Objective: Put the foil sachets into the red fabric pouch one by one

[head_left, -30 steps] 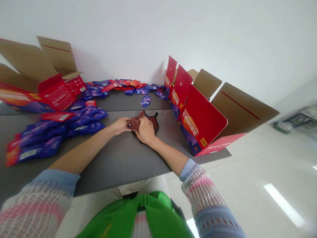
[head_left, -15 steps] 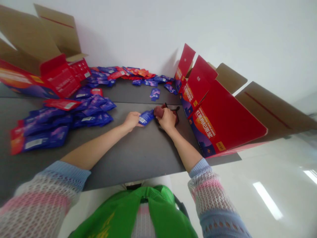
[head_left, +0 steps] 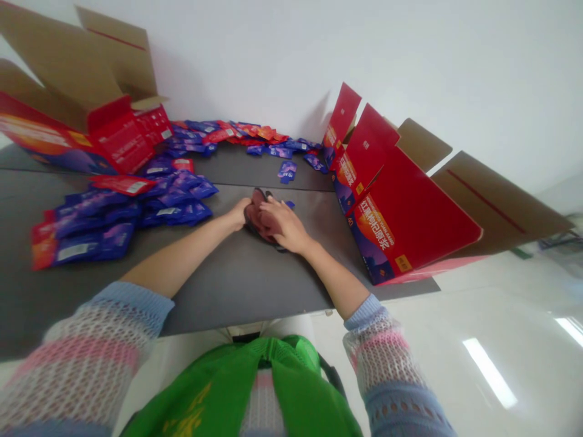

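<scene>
A soft-looking maroon thing with black edging [head_left: 257, 200] is between my hands above the grey table; its exact kind I cannot make out. My left hand [head_left: 238, 214] is closed on its left edge. Across its right side lies my right hand [head_left: 288, 226], fingers stretched out over it. Just behind the right fingers a bit of a blue sachet [head_left: 290, 205] shows, mostly hidden. A heap of blue and red sachets [head_left: 159, 197] lies to the left of my left hand.
Open red cartons [head_left: 401, 206] stand along the right, flaps up. Another open carton [head_left: 122, 136] is at the back left. Several sachets [head_left: 228, 135] line the wall, and one loose blue sachet [head_left: 286, 171] lies before them on the grey table [head_left: 255, 291].
The maroon thing has been lifted and moved left, into my left hand. The blue sachet has left my left hand. My right hand has shifted left and its fingers have straightened.
</scene>
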Available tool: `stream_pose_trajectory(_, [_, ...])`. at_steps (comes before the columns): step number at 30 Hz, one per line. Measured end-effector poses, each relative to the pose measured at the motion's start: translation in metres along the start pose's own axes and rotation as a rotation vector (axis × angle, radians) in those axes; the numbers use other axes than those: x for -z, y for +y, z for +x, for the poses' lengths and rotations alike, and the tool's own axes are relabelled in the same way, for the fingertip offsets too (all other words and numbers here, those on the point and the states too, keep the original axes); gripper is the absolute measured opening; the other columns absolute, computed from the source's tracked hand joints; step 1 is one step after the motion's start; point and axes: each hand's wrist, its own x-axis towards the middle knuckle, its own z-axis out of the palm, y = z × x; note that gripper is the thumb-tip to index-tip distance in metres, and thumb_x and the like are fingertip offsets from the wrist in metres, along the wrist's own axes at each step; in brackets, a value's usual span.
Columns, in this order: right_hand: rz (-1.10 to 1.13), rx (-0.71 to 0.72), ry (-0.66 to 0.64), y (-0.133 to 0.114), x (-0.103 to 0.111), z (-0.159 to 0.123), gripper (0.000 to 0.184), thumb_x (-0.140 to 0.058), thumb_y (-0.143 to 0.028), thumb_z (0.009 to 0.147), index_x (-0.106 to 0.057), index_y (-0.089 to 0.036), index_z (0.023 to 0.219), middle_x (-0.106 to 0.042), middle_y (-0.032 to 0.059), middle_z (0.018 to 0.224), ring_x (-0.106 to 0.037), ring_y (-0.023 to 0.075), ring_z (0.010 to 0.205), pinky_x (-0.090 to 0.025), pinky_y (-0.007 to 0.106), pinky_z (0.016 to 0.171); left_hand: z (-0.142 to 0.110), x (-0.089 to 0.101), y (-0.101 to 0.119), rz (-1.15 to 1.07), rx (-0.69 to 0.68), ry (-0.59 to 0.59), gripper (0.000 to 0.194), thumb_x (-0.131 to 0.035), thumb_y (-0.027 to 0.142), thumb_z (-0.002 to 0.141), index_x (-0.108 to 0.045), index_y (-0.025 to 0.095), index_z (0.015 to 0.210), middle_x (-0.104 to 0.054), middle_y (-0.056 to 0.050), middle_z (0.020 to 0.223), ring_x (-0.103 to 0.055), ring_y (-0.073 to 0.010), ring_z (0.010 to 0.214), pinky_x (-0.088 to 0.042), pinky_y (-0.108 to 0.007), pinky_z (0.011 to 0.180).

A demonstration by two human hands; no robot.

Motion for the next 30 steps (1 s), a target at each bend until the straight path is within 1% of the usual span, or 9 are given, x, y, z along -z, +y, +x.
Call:
stream_pose_trajectory(3, [-0.03, 0.01, -0.173, -0.001, -0.006, 0.005, 0.075, -0.055, -0.011, 0.079, -0.041, -0.016, 0.153, -0.039, 0.01, 0.161, -0.03, 0.0219, 0.153, -0.02, 0.049, 0.126, 0.002, 0.007, -0.003, -0.072, 0.015, -0.15, 0.016, -0.08, 0.025, 0.063, -0.07, 0.013, 0.069, -0.075, -0.008, 0.073, -0.072, -0.0247, 0.075, -0.059, -0.034, 0.076])
stream_pose_trajectory(6, [-0.062, -0.032, -0.195, 0.001, -0.006, 0.008, 0.075, -0.054, -0.007, 0.077, -0.046, -0.017, 0.15, -0.041, 0.0095, 0.16, -0.033, 0.0207, 0.151, -0.026, 0.047, 0.125, 0.004, 0.011, -0.004, -0.139, 0.035, -0.266, 0.013, -0.078, 0.02, 0.061, -0.071, 0.012, 0.067, -0.074, -0.008, 0.069, -0.069, -0.0192, 0.066, -0.056, -0.029, 0.069])
stream_pose_trajectory(13, [-0.078, -0.122, -0.177, 0.007, 0.003, 0.01, 0.07, -0.062, -0.013, 0.08, -0.051, -0.023, 0.148, -0.048, 0.0036, 0.156, -0.043, 0.0228, 0.146, -0.042, 0.042, 0.118, -0.003, 0.005, 0.003, -0.091, 0.05, -0.225, 0.001, -0.071, 0.014, 0.067, -0.07, 0.013, 0.067, -0.073, -0.007, 0.069, -0.067, -0.0176, 0.064, -0.057, -0.029, 0.068])
stream_pose_trajectory(18, [-0.218, -0.352, -0.172, 0.032, 0.018, 0.007, 0.067, -0.063, -0.017, 0.083, -0.051, -0.027, 0.148, -0.062, 0.0075, 0.142, -0.064, 0.0326, 0.124, -0.054, 0.045, 0.102, -0.007, -0.001, 0.006, -0.062, 0.088, -0.164, 0.008, -0.062, 0.006, 0.075, -0.067, 0.012, 0.074, -0.069, -0.006, 0.068, -0.069, -0.0183, 0.065, -0.062, -0.039, 0.075])
stream_pose_trajectory(21, [-0.275, -0.469, -0.162, 0.053, 0.028, 0.003, 0.06, -0.066, -0.02, 0.082, -0.059, -0.027, 0.141, -0.071, 0.0101, 0.128, -0.068, 0.0351, 0.115, -0.054, 0.046, 0.096, -0.007, -0.001, 0.007, -0.048, 0.091, -0.133, 0.009, -0.059, 0.006, 0.08, -0.064, 0.012, 0.077, -0.066, -0.005, 0.067, -0.069, -0.019, 0.066, -0.062, -0.047, 0.081])
stream_pose_trajectory(24, [-0.234, -0.429, 0.015, 0.057, 0.031, -0.004, 0.047, -0.065, -0.028, 0.086, -0.066, -0.025, 0.133, -0.073, 0.0081, 0.125, -0.065, 0.0317, 0.12, -0.046, 0.048, 0.108, -0.008, 0.002, 0.012, 0.002, 0.134, -0.206, 0.007, -0.061, 0.008, 0.084, -0.066, 0.011, 0.079, -0.067, -0.008, 0.071, -0.072, -0.0235, 0.071, -0.06, -0.053, 0.084])
stream_pose_trajectory(26, [-0.178, -0.317, 0.152, 0.047, 0.028, -0.008, 0.043, -0.06, -0.033, 0.09, -0.065, -0.024, 0.132, -0.072, 0.0052, 0.127, -0.065, 0.0263, 0.122, -0.031, 0.047, 0.122, -0.008, 0.006, 0.015, 0.029, 0.15, -0.277, 0.006, -0.064, 0.011, 0.084, -0.068, 0.011, 0.08, -0.069, -0.011, 0.074, -0.073, -0.0251, 0.074, -0.06, -0.052, 0.084])
stream_pose_trajectory(28, [-0.131, -0.203, 0.177, 0.03, 0.021, -0.008, 0.045, -0.058, -0.036, 0.092, -0.063, -0.024, 0.135, -0.071, 0.003, 0.129, -0.066, 0.0223, 0.121, -0.016, 0.043, 0.128, -0.006, 0.01, 0.016, 0.032, 0.137, -0.333, 0.004, -0.068, 0.012, 0.081, -0.072, 0.012, 0.082, -0.072, -0.012, 0.078, -0.073, -0.0246, 0.074, -0.061, -0.048, 0.082])
stream_pose_trajectory(30, [-0.113, -0.125, 0.099, 0.013, 0.012, -0.005, 0.049, -0.06, -0.036, 0.091, -0.06, -0.024, 0.138, -0.069, 0.0031, 0.133, -0.064, 0.0223, 0.124, -0.01, 0.043, 0.129, -0.002, 0.015, 0.014, 0.022, 0.123, -0.366, 0.006, -0.07, 0.01, 0.075, -0.074, 0.012, 0.079, -0.074, -0.012, 0.079, -0.072, -0.0224, 0.069, -0.061, -0.042, 0.077])
